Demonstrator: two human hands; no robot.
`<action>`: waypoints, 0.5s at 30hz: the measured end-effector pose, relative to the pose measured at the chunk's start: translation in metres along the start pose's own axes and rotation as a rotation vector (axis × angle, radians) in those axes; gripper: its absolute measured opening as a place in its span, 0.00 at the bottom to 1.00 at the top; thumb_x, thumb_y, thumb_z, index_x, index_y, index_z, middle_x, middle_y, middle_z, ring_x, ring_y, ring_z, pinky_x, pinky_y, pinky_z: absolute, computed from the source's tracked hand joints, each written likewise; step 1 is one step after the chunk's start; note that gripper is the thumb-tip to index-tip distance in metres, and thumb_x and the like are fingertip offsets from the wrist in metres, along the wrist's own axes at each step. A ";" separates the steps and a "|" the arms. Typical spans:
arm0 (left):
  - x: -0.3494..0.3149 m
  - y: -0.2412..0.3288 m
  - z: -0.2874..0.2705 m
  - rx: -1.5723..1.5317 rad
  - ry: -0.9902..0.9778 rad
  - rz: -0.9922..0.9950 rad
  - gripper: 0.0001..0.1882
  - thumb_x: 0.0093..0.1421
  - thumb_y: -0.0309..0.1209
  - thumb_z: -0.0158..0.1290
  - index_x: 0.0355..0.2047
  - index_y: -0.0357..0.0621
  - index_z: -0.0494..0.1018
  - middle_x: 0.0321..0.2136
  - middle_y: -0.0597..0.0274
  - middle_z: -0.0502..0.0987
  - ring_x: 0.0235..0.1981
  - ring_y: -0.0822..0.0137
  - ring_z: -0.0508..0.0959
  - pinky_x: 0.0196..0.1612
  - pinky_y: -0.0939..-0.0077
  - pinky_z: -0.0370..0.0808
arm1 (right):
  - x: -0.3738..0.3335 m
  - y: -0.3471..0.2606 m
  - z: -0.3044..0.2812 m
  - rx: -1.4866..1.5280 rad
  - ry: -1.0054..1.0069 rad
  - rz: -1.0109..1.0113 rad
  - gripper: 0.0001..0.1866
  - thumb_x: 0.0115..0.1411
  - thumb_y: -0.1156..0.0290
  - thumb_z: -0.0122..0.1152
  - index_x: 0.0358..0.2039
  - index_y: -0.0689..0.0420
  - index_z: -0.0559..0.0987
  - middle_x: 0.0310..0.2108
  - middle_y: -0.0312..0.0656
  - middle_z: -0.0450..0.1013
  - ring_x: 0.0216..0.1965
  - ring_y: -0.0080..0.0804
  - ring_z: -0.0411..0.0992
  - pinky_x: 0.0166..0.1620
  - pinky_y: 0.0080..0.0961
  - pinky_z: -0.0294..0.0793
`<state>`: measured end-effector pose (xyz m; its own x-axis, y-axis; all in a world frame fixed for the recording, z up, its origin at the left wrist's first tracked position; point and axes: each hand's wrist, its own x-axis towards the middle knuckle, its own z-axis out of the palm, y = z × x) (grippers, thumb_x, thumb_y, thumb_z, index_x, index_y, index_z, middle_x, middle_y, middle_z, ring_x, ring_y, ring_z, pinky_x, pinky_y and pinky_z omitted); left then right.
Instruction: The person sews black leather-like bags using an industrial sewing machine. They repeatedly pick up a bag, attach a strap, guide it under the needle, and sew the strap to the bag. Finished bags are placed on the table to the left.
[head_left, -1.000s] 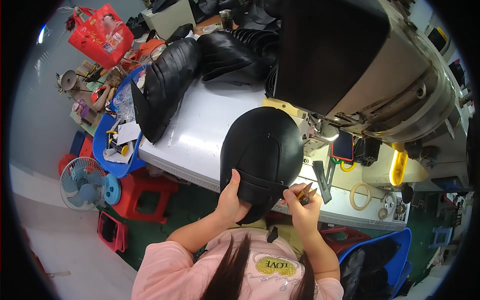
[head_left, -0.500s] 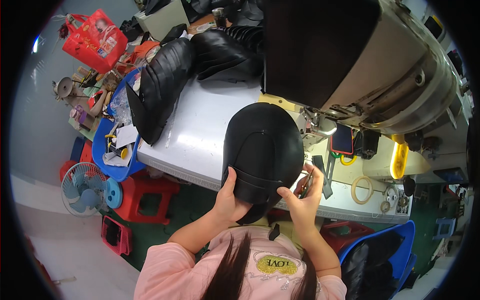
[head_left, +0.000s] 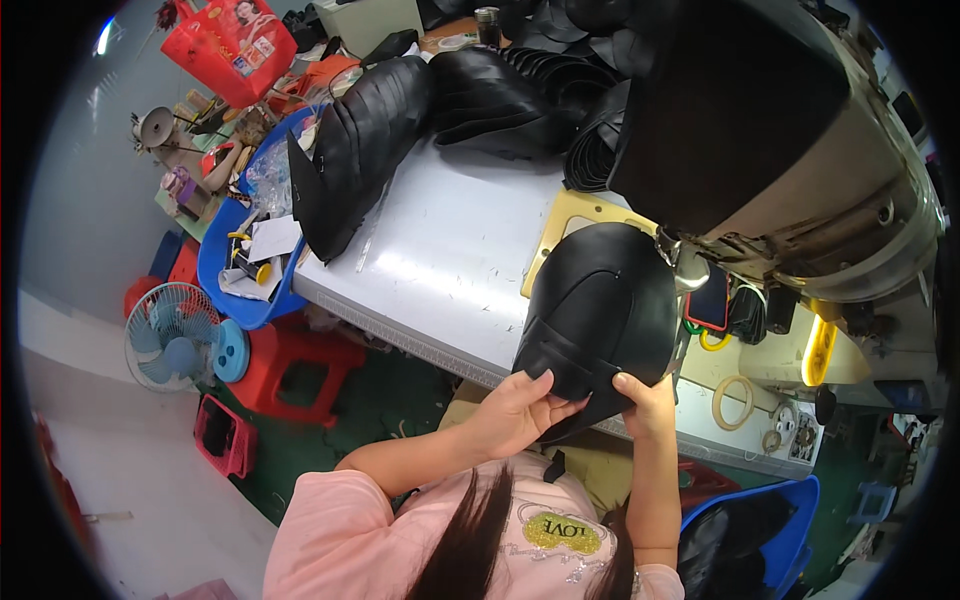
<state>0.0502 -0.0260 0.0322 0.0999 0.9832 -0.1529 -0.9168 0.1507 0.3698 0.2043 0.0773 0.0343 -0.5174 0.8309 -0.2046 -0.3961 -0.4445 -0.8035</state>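
A black leather-like piece [head_left: 610, 300] with a broad rounded far end is held up in front of the sewing machine [head_left: 800, 235]. A curved seam and a band across its near part show on it. My left hand [head_left: 515, 410] grips its near left edge, thumb on top and fingers partly beneath. My right hand [head_left: 648, 402] pinches the near right edge, thumb on top; its other fingers are mostly hidden behind the piece. Whether a small tool is still in that hand, I cannot tell. Beyond the piece, a yellow plate [head_left: 570, 215] lies on the white table [head_left: 430, 270].
Stacks of black pieces [head_left: 370, 130] stand along the table's far side. A blue bin [head_left: 215, 265] with scraps is at the left, near a red stool [head_left: 290, 365] and a fan [head_left: 172, 335]. Another blue bin [head_left: 800, 500] sits at lower right. A phone [head_left: 708, 300] is by the machine.
My view has shifted, and the black piece has turned somewhat. My left hand has moved closer to my right. A small metal tool seen in my right hand before is now out of sight.
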 end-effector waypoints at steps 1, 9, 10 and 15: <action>-0.001 0.000 0.000 0.036 0.025 -0.001 0.18 0.62 0.35 0.41 0.49 0.37 0.62 0.46 0.57 0.70 0.48 0.64 0.70 0.54 0.63 0.64 | 0.000 0.000 0.001 -0.009 0.003 -0.016 0.30 0.39 0.80 0.66 0.46 0.63 0.67 0.39 0.41 0.70 0.40 0.32 0.70 0.45 0.28 0.70; -0.021 0.023 0.006 1.754 -0.234 0.756 0.06 0.51 0.26 0.51 0.28 0.36 0.74 0.29 0.56 0.75 0.31 0.65 0.76 0.36 0.72 0.72 | -0.001 -0.011 0.006 -0.195 0.020 -0.088 0.28 0.40 0.84 0.63 0.45 0.63 0.68 0.39 0.40 0.70 0.39 0.28 0.70 0.44 0.25 0.70; -0.015 0.026 0.009 1.881 -0.289 0.894 0.06 0.50 0.26 0.51 0.28 0.36 0.74 0.30 0.56 0.75 0.33 0.63 0.75 0.37 0.71 0.72 | 0.000 -0.011 0.005 -0.183 0.018 -0.069 0.27 0.40 0.84 0.62 0.44 0.63 0.69 0.39 0.40 0.70 0.39 0.27 0.70 0.44 0.25 0.70; 0.028 0.045 0.025 2.209 -0.618 1.168 0.12 0.44 0.24 0.51 0.32 0.38 0.72 0.38 0.53 0.72 0.41 0.56 0.72 0.41 0.65 0.72 | -0.004 -0.014 0.012 -0.159 -0.052 -0.014 0.25 0.42 0.83 0.63 0.43 0.63 0.69 0.38 0.41 0.71 0.37 0.27 0.70 0.42 0.25 0.71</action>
<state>0.0215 0.0111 0.0678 0.5032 0.5725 0.6473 0.7139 -0.6975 0.0619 0.2025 0.0761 0.0528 -0.5530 0.8162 -0.1671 -0.2802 -0.3711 -0.8853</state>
